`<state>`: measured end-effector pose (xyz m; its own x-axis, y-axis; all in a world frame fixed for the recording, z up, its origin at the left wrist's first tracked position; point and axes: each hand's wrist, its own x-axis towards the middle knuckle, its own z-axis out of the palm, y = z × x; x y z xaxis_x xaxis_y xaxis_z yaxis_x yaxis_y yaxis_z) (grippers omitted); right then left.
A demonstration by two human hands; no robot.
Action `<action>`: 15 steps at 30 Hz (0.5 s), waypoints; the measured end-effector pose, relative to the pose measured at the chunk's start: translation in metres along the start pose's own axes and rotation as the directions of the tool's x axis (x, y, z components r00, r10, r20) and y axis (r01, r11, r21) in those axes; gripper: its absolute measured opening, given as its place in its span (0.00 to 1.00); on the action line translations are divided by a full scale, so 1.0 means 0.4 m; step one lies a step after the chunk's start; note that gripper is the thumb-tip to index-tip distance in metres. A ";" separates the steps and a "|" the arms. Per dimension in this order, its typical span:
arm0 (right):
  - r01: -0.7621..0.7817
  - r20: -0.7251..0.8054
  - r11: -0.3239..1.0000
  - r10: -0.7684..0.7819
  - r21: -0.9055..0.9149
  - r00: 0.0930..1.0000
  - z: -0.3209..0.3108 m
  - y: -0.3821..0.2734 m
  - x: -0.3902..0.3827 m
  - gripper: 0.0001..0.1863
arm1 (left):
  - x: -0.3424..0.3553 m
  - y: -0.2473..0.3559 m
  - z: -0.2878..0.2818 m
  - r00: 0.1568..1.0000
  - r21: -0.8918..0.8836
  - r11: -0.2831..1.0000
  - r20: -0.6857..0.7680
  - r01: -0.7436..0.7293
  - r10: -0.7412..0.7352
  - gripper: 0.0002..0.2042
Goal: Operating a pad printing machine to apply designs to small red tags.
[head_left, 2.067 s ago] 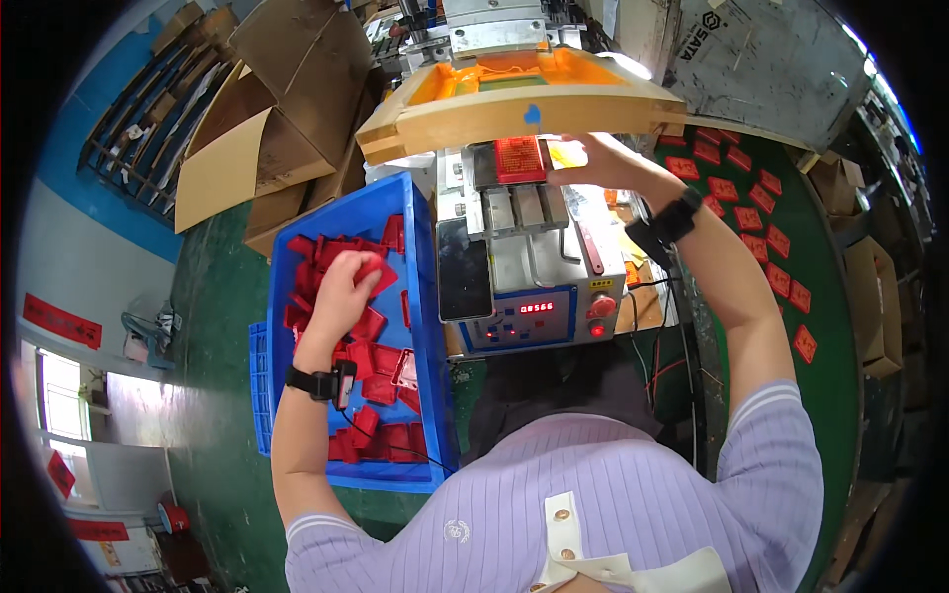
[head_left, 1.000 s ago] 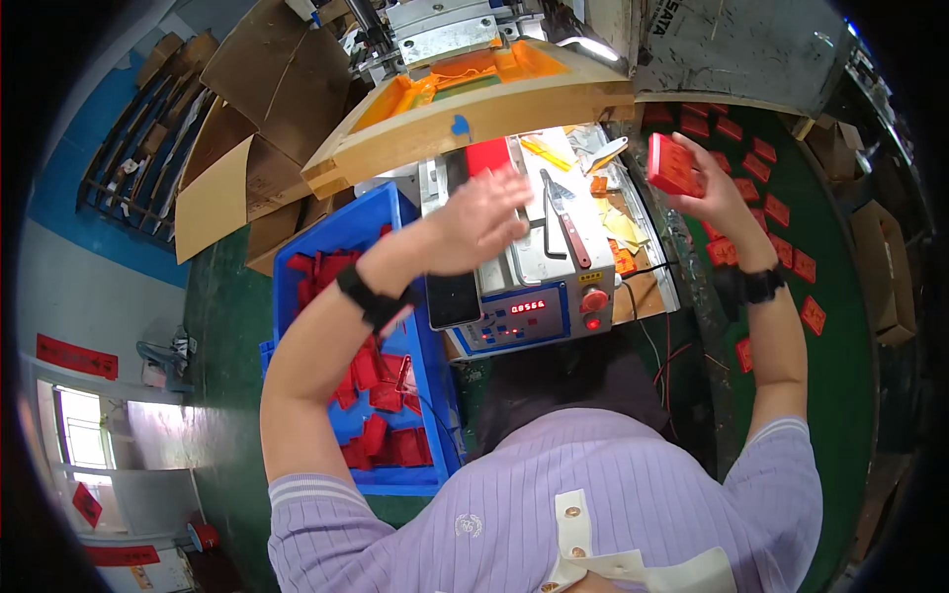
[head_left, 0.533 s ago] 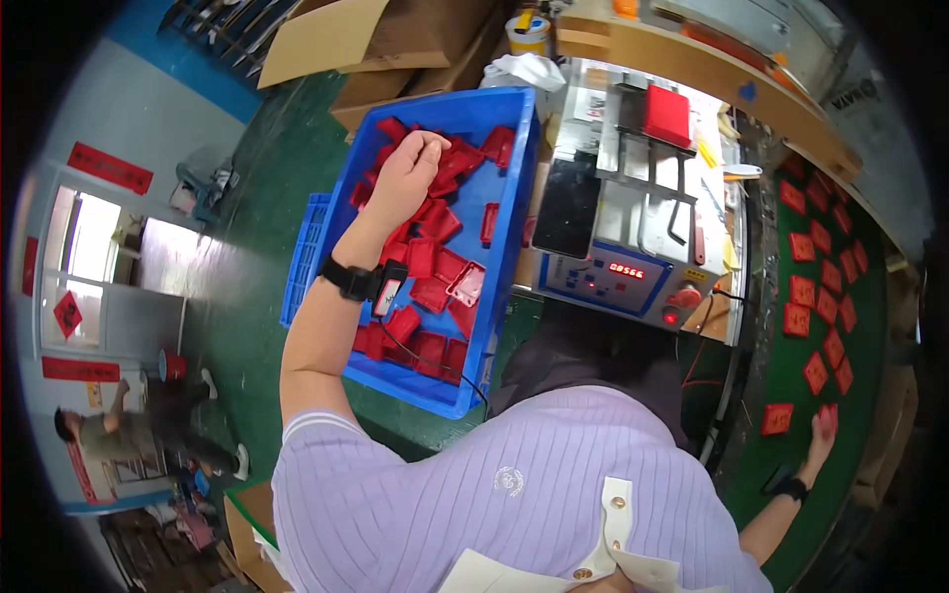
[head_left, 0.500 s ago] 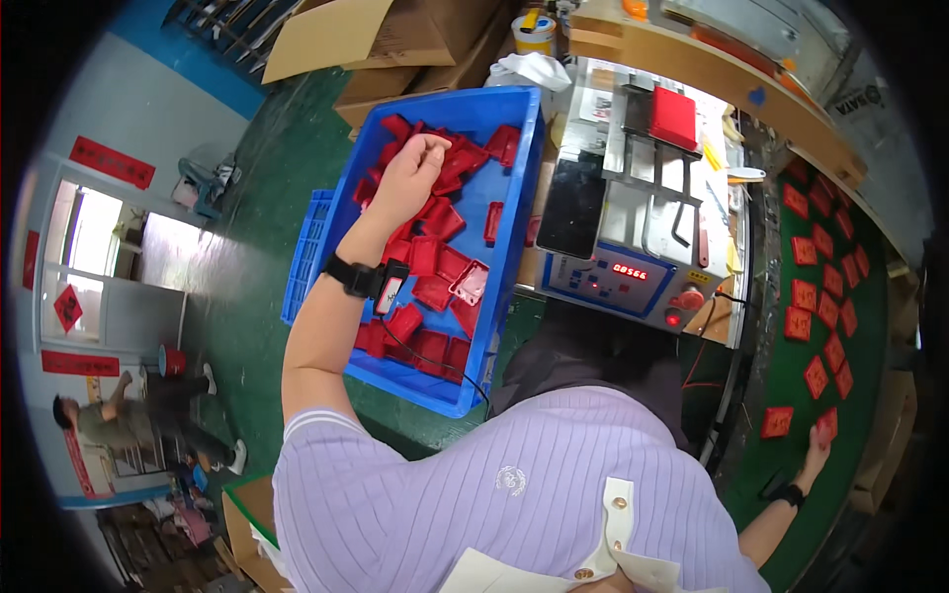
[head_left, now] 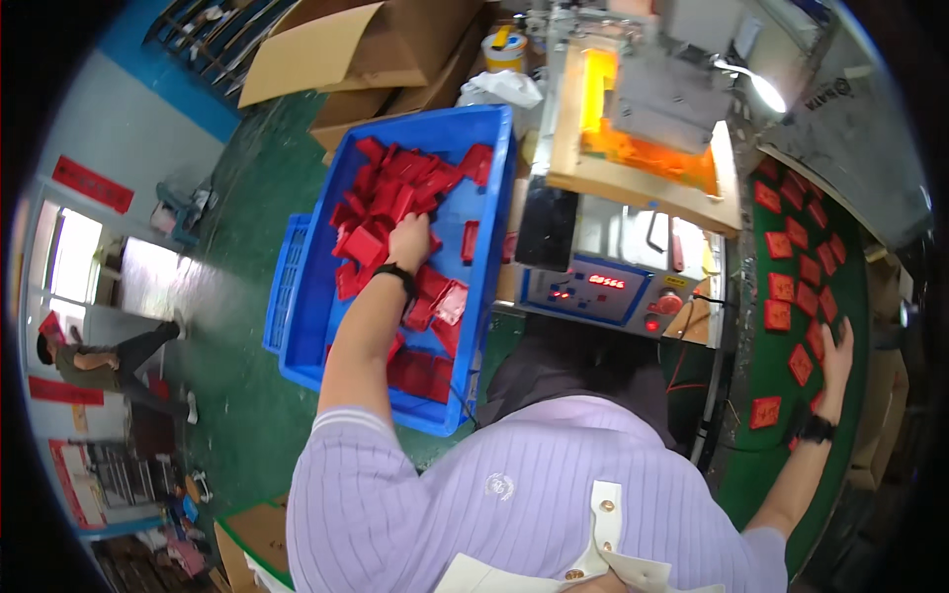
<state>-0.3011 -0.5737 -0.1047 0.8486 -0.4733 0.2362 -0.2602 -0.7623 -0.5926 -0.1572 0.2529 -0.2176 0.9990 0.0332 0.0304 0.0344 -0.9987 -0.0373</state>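
My left hand point(head_left: 411, 240) reaches down among the red plastic boxes point(head_left: 376, 193) in the blue bin point(head_left: 502, 188). Its fingers are bent down and mostly hidden, so a grip on a box cannot be made out. Far to the right, my right hand point(head_left: 838, 358) is open, fingers spread, over the green conveyor belt point(head_left: 736, 479). Beside it lie red printed boxes point(head_left: 799, 364), spread in loose rows. Between my hands stands a printing machine with a control panel point(head_left: 583, 290). Its wooden screen frame point(head_left: 647, 198), with orange ink inside, covers the printing place.
A lit lamp point(head_left: 766, 91) shines beside the machine. Cardboard boxes point(head_left: 395, 44), a white plastic bag point(head_left: 502, 89) and a tub point(head_left: 504, 51) are behind the bin. At far left another person point(head_left: 109, 361) walks across the green floor. A cable point(head_left: 461, 400) hangs at the bin's near edge.
The screen frame has come down over the red box on the machine, hiding it. My left hand has moved nearer within the bin. My right hand has moved farther along the belt and spread.
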 end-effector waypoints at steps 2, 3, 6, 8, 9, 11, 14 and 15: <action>0.150 0.047 0.986 -0.146 -0.080 0.988 0.034 -0.178 0.001 0.33 | -0.001 -0.019 -0.002 1.000 -0.009 1.000 -0.005 -0.007 0.007 0.09; 0.131 0.078 0.989 -0.136 0.064 0.988 0.055 -0.230 0.004 0.32 | -0.001 -0.023 -0.009 1.000 -0.028 0.999 -0.022 -0.017 0.016 0.09; 0.141 0.160 0.959 -0.183 0.244 0.970 0.117 -0.379 0.013 0.31 | -0.007 -0.027 -0.060 0.998 -0.137 0.990 -0.056 -0.015 0.008 0.10; 0.272 0.176 0.922 -0.327 0.276 0.928 0.163 -0.441 0.036 0.32 | -0.016 -0.066 -0.066 0.990 -0.264 0.964 -0.143 -0.041 0.003 0.17; 0.268 0.213 0.926 -0.328 0.265 0.921 0.184 -0.490 0.039 0.31 | -0.019 -0.065 -0.090 0.992 -0.374 0.927 -0.128 -0.041 -0.007 0.23; 0.314 0.252 0.892 -0.402 0.326 0.880 0.227 -0.553 0.057 0.32 | -0.024 -0.080 -0.124 0.996 -0.494 0.867 -0.016 0.073 -0.093 0.25; 0.359 0.336 0.852 -0.490 0.382 0.804 0.286 -0.634 0.089 0.34 | -0.040 -0.049 -0.231 0.953 -0.875 0.380 0.292 0.298 -0.076 0.23; 0.346 0.387 0.852 -0.495 0.393 0.778 0.309 -0.659 0.101 0.34 | -0.052 -0.037 -0.268 0.956 -0.874 0.391 0.288 0.289 -0.063 0.23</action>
<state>-0.1413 -0.3374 -0.0341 0.9673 0.1795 0.1789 0.2530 -0.6397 -0.7258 -0.1818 0.2629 -0.1106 0.9609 0.1060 -0.2558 0.2766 -0.4140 0.8673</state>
